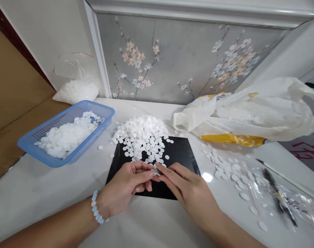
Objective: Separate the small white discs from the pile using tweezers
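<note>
My left hand (127, 184), with a beaded bracelet (95, 207) at the wrist, pinches some small white discs (156, 170) between thumb and fingers. My right hand (185, 182) meets it from the other side, its thumb and fingertips closed on the same discs. How many they hold is hard to make out. Both hands are over the front part of a glossy black board (184, 151). Just beyond my fingertips, a heap of loose white discs (143, 131) covers the back of the board and spills onto the white tabletop.
At left, a blue plastic basket (50, 162) contains more discs, with a clear bag (76, 91) of white pieces behind it. A white and yellow plastic bag (249, 113) lies at right. Nearer are scattered discs (225, 168), clear bags (265, 199) and a black pen (280, 196).
</note>
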`<state>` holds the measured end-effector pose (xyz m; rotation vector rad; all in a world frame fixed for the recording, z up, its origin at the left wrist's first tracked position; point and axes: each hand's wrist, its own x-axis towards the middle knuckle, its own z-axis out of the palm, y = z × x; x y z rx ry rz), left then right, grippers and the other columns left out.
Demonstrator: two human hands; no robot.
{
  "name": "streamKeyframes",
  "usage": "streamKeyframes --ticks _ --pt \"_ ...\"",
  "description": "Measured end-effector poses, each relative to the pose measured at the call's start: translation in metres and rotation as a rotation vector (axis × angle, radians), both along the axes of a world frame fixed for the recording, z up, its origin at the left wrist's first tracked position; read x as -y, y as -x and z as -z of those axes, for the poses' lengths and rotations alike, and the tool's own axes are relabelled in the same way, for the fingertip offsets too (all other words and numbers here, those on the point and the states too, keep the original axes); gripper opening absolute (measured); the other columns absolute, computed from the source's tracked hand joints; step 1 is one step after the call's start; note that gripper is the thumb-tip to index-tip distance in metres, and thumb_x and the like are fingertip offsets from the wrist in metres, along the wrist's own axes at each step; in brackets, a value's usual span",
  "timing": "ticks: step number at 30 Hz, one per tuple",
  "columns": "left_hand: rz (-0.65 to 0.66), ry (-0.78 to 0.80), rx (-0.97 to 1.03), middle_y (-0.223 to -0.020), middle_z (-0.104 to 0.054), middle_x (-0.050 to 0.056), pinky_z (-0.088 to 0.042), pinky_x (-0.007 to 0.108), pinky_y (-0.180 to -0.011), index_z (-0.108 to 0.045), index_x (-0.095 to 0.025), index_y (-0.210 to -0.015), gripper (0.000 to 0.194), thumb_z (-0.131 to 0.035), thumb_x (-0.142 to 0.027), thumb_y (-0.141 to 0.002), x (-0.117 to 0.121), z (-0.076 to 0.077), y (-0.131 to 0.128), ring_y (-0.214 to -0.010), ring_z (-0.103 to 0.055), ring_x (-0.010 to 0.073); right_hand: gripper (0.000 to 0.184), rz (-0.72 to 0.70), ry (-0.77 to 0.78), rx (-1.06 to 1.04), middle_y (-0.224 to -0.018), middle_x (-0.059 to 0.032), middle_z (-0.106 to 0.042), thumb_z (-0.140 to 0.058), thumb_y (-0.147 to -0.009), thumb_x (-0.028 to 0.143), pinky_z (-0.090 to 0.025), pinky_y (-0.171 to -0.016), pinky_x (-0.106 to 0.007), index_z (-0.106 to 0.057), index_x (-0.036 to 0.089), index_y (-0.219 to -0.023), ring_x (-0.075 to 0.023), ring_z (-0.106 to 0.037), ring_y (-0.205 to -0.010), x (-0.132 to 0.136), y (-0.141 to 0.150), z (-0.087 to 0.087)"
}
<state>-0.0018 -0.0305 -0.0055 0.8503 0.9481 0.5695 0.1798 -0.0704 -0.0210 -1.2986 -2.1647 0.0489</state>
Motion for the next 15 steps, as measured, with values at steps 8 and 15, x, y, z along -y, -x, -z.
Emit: streamKeyframes --ticks 8,15 --pt "-0.009 0.002 0.015 -0.082 -0.067 0.007 -0.031 0.021 -0.052 -0.067 -0.012 -0.088 0.023 -0.071 -0.029 -0.074 0.0011 -0.0018 0.0002 -0.058 -0.049 0.0071 0.041 -0.007 0.042 -0.014 -0.070 -0.0072 -0.061 -0.033 -0.099 0.030 -0.050 -0.051 -0.022 -0.066 0.010 -0.114 -0.0141 -0.062 -0.061 0.0002 0.0004 -0.0014" --pt "-0.012 0.016 0.034 -0.080 -0.068 0.007 -0.028 0.020 -0.049 -0.066 -0.013 -0.085 0.020 -0.072 -0.028 -0.073 0.0019 -0.0026 0.0003 -0.058 -0.050 0.0071 0.039 0.007 0.077 -0.016 -0.073 -0.0068 -0.062 -0.034 -0.099 0.030 -0.049 -0.052 -0.021 -0.065 0.016 -0.117 -0.0141 -0.062 -0.064 0.0019 -0.0010 -0.0014"
